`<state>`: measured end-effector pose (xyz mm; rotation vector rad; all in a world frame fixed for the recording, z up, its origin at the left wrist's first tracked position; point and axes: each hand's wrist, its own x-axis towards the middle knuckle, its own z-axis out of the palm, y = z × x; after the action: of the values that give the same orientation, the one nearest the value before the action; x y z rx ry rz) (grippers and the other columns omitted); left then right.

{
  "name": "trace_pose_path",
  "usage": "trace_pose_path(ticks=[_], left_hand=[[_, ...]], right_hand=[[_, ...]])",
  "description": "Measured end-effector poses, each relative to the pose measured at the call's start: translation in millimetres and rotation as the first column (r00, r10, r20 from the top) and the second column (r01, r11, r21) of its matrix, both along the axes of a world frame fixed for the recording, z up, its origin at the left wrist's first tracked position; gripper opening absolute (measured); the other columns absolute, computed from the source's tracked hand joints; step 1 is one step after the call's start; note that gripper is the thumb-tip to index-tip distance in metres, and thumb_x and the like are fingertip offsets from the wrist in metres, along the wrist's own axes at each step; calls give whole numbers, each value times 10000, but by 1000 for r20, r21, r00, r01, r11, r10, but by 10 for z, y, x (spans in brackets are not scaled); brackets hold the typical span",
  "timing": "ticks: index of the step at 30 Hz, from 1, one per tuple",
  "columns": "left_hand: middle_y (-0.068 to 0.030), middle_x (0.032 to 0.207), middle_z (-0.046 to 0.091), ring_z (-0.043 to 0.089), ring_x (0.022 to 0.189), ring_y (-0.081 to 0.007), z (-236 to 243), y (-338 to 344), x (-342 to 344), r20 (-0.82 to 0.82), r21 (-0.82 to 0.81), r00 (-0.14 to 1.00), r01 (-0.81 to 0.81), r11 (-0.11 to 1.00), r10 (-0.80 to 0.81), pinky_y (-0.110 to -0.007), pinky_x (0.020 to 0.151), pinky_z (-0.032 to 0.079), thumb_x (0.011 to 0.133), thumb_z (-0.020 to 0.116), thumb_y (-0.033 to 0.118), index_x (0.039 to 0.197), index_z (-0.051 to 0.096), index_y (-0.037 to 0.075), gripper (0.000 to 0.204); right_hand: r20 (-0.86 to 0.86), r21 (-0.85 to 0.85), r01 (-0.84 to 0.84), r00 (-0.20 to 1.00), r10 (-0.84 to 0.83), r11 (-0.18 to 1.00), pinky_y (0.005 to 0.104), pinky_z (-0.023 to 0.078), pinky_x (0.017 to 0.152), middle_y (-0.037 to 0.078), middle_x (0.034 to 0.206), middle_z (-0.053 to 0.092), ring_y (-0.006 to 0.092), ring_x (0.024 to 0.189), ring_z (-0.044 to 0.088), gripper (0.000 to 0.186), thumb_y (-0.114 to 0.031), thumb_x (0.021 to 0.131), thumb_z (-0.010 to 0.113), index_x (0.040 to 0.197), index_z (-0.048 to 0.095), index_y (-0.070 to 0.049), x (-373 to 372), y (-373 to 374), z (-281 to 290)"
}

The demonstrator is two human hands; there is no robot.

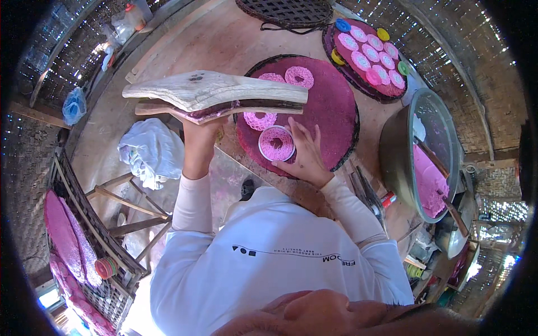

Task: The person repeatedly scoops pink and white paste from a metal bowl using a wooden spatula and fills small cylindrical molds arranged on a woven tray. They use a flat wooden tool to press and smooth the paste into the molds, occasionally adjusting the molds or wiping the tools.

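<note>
My left hand (pixel 202 140) is closed around a wooden press (pixel 218 92) made of two long, shaped pieces of wood, one over the other. It is held up beside and partly over a round pink mat (pixel 328 126). On that mat, my right hand (pixel 307 157) has its thumb and a finger at the rim of a white ring (pixel 261 152), other fingers spread. Inside the ring lies a pink lacy disc (pixel 274 147) with a hole in its middle. More lacy discs, such as one at the far side (pixel 299 78), lie on the mat; the press partly hides some.
At right stands a large basin (pixel 395 162) with pink dough and wooden-handled tools. Behind it, a second round tray (pixel 360 73) bears several lacy discs and coloured rings. A white plastic bag (pixel 151 148) sits at left, near a wooden frame (pixel 131 207). A dark woven tray (pixel 286 12) lies at the back.
</note>
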<state>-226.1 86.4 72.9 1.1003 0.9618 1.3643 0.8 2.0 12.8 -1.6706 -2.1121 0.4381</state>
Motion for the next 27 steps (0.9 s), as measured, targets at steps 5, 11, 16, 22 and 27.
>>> trace_pose_path(ticks=[5,11,16,22,27], left_hand=[[-44,854,593,556,727,-128,-18,43,-13,17,16,1000,10,1000,-11,-256,620,452,658,627,-38,932,574,11,284],[-48,865,598,562,739,-133,48,125,16,62,-77,998,8,997,-3,-259,633,455,643,636,-45,931,576,11,299],[-68,929,617,587,828,-168,-19,234,156,-57,69,997,62,996,-58,-286,739,469,641,697,11,965,586,4,342],[-118,939,650,626,839,-236,188,481,579,-471,524,882,302,796,-24,-325,775,481,618,765,147,976,614,15,410],[-124,982,605,577,930,-261,463,843,928,-264,539,900,436,721,-346,-345,830,433,687,712,330,1028,592,40,463]], right_hand=[[-153,-5,82,985,-82,997,569,89,1028,159,1271,452,304,1221,375,1089,-465,633,717,1412,93,-30,70,43,5],[-45,70,290,957,-287,955,513,232,965,164,1274,454,323,1141,443,1060,-532,641,695,1411,142,-58,378,439,-35],[1,123,250,968,-252,960,532,226,973,165,1317,417,346,1177,411,1072,-569,623,689,1413,162,-73,449,639,-222],[-784,-386,-142,571,-243,912,268,413,840,116,1175,527,186,1022,526,626,-400,861,558,1310,352,-16,707,727,1096],[-690,-457,-334,718,-92,824,215,407,597,-1,761,554,83,648,498,404,-425,884,502,931,571,-30,734,538,1729]])
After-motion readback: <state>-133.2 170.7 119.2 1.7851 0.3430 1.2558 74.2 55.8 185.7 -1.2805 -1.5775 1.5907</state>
